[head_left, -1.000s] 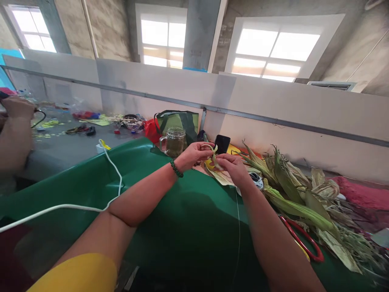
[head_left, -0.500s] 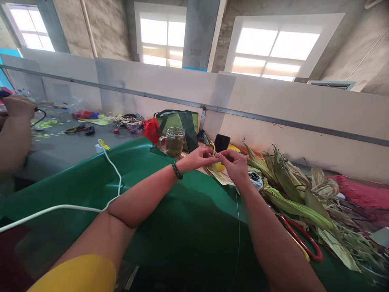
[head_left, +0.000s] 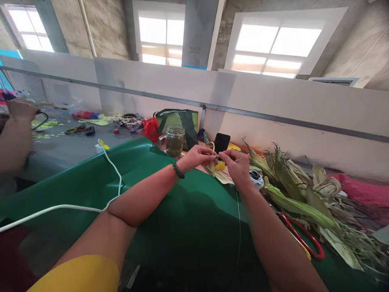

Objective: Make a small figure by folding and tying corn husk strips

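My left hand, with a dark green bead bracelet at the wrist, pinches a narrow pale yellow-green husk strip upright between thumb and fingers. Close against it, my right hand is closed in a pinch at the strip's side; what its fingertips hold is too small to make out. A thin pale thread hangs below the right wrist over the green sheet. Behind and beneath the hands lie a dried husk piece and something yellow.
Corn husks pile up at the right, beside red-handled scissors. A coil of white cord lies near my right wrist. Behind stand a glass mug, a phone and a green bag. At far left is another person's arm.
My right fingertips have drawn slightly right, leaving a small gap from the left ones. The left hand keeps its pinch on the strip, nearly in place.
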Tool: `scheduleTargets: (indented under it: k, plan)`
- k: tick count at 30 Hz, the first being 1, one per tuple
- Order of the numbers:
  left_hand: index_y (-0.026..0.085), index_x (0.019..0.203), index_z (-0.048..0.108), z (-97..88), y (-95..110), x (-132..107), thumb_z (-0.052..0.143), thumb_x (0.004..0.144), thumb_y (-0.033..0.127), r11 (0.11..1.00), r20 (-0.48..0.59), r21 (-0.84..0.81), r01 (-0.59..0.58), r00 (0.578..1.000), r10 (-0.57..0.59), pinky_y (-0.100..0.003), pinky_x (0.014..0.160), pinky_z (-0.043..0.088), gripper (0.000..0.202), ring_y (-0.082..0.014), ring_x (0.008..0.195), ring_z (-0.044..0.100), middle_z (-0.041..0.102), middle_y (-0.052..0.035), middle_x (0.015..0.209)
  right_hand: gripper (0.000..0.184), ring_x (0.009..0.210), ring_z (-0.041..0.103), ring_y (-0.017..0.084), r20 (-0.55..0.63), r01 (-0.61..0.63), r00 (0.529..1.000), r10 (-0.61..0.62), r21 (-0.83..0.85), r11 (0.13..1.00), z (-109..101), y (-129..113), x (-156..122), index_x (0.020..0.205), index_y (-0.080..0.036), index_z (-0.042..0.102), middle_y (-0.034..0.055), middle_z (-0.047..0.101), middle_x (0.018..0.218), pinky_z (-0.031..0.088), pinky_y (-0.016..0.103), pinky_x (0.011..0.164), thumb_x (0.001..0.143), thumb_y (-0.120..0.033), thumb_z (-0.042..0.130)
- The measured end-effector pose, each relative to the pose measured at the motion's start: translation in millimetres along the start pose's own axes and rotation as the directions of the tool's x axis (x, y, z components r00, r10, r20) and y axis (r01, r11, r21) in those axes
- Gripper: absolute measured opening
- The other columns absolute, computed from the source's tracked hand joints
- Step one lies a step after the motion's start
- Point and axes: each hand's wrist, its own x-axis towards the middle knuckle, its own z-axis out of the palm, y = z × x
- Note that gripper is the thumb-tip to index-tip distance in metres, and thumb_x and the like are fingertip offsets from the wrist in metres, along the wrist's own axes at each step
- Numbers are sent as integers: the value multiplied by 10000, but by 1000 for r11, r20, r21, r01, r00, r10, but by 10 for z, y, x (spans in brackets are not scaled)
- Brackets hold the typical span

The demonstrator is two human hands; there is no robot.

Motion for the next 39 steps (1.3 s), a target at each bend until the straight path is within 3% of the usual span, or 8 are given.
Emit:
scheduleTargets:
  k: [6,11,16,23,28,31,35,39]
  plan:
    - [89,828,679,30,50,-1,773,740,331,997,-37,-4,74,997,-74,-216,624,500,275,-105,623,648,673,-25,670,287,496,453,118,52,-84,995,80,77,993,-27,97,81,605,-191,656,-18,550,512,370,266,493,622,-477,661]
    - [111,738,606,31,68,-11,749,760,366,996,-18,77,54,998,-52,-192,610,492,294,-117,666,666,569,29,580,357,468,449,111,68,-16,998,12,48,999,-42,76,80,576,-196,625,-17,535,498,371,262,479,691,-534,619]
    - [122,803,591,24,56,-14,762,722,449,997,70,69,45,996,-50,-198,569,483,378,-102,614,637,653,-12,668,324,490,471,121,76,55,996,-52,-35,998,-49,23,40,591,-192,643,-13,565,507,368,271,501,676,-504,663]
    - [124,611,555,-77,96,-5,741,723,463,970,45,218,-110,994,102,-187,453,330,402,-46,453,429,450,53,480,321,482,465,125,53,109,993,-104,-90,990,-49,41,39,627,-194,665,-10,573,502,361,267,485,714,-502,644]
    - [123,632,582,-37,102,-18,712,709,542,945,90,290,-151,987,130,-197,479,353,445,-59,486,440,493,33,519,334,573,547,152,-17,134,991,-135,-61,989,-38,45,35,761,-192,697,24,659,642,443,281,551,764,-512,599]
    - [108,677,627,3,57,-12,702,696,575,928,123,328,-177,982,144,-199,506,362,473,-68,517,450,507,22,543,277,695,609,177,53,208,977,-204,-65,976,-25,36,16,814,-201,709,50,705,788,496,310,647,759,-465,643]
    - [94,665,681,30,-49,22,665,751,475,846,98,468,-256,966,238,-195,518,314,390,-67,540,403,476,28,538,198,700,602,183,120,323,944,-308,-137,936,3,40,-10,683,-216,673,41,671,743,494,331,680,761,-398,659]
    - [103,690,732,47,-121,49,654,772,350,753,57,587,-297,943,328,-195,566,347,272,-93,597,466,529,19,551,229,692,587,184,132,360,931,-341,-167,918,3,12,-24,640,-225,640,40,652,728,491,335,671,793,-394,622]
